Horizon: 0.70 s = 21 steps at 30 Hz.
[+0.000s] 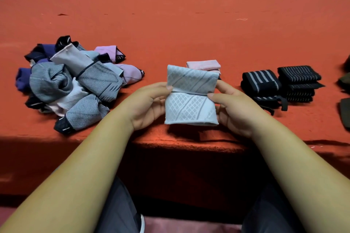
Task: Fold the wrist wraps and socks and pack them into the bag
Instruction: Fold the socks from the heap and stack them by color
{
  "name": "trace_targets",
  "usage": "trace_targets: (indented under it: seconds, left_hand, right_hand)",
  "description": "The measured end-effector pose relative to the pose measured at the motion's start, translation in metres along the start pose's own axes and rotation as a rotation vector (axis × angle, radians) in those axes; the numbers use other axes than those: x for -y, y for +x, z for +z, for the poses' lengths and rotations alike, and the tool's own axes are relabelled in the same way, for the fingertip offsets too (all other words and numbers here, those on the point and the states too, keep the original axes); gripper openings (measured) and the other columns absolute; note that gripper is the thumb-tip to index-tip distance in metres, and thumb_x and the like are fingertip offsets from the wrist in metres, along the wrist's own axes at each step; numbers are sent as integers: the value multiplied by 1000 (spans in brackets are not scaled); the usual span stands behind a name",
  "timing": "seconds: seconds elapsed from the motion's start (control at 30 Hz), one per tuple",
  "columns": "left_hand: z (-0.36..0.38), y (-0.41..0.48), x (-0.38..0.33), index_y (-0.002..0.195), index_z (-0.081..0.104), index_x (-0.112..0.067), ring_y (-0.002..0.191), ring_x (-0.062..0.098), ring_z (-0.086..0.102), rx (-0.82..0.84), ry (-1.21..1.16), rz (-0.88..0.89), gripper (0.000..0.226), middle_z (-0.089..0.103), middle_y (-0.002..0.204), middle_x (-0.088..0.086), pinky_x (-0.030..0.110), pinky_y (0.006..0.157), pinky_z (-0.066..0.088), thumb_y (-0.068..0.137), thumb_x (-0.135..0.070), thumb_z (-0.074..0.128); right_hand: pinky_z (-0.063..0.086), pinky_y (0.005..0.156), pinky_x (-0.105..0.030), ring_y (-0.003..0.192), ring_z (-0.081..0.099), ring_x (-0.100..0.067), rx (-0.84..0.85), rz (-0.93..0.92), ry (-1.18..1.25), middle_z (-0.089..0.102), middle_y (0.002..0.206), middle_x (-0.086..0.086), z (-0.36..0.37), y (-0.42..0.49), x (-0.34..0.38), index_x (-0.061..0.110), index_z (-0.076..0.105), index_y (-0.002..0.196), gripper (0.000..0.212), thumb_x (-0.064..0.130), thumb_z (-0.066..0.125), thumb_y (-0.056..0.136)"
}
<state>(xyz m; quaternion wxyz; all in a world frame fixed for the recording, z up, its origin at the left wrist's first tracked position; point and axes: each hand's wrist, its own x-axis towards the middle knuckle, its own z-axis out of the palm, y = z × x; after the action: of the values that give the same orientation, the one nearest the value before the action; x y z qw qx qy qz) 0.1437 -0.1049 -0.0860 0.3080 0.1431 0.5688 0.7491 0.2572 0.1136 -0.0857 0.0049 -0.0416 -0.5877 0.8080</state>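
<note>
Both hands, left hand (149,104) and right hand (233,106), pinched a half-folded pale-blue patterned sock (191,98) above the red cloth table (170,30), black striped wrist wraps (280,85) stacked, a loose sock heap (75,83) left, no bag visible

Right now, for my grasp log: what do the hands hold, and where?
The pale sock: left hand pinches its left edge, right hand its right, at the fold.

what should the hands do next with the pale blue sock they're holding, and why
Probably set the pale blue sock down by the folded pink sock just behind it. The left hand and right hand pinch it at its sides, it looks already folded over, and a jumbled sock pile at the left is not yet folded.
</note>
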Motion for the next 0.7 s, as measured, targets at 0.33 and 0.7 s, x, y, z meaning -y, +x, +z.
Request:
trace_targets:
  seconds: [0.33,0.7]
  left_hand:
    - [8,-10,-1,117,65,-14,95,30,79,32,-49,-246,32,75,117,25,37,71,66,114,-33,40]
    - [8,-5,0,136,68,-14,103,28,74,36,-91,-204,40,70,127,22,35,78,65,106,-37,55]
  right_hand:
    - [65,63,-40,91,75,-25,-23,103,95,72,125,-21,1,2,3,12,67,136,51,-1,33,100]
    - [36,43,-21,63,56,-9,-129,87,-34,68,104,-6,0,3,0,17,81,112,24,23,61,101]
